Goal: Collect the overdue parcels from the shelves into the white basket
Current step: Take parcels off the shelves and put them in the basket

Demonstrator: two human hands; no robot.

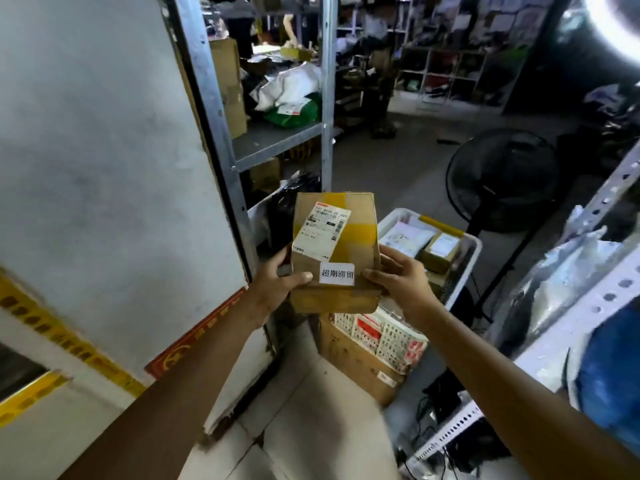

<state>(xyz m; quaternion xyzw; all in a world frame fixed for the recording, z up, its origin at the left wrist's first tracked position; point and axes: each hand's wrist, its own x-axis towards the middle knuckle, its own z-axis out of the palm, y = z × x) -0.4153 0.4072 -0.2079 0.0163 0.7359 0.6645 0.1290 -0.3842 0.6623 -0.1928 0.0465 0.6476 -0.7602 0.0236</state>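
I hold a small brown cardboard parcel (337, 258) upright in front of me; it has yellow tape, a white shipping label and a white sticker with printed characters. My left hand (277, 289) grips its lower left edge, thumb on the front. My right hand (398, 278) grips its lower right edge, thumb beside the sticker. The white basket (467, 268) stands on the floor just behind and right of the parcel. Inside it lie a white bag parcel (405, 237) and a small brown box (440, 252).
A metal shelf unit (277, 140) with boxes and bags stands behind the parcel. A second shelf (571, 306) with silver bags is at the right. A black floor fan (502, 181) stands behind the basket. A cardboard box (360, 362) sits on the floor below my hands. A white wall is at left.
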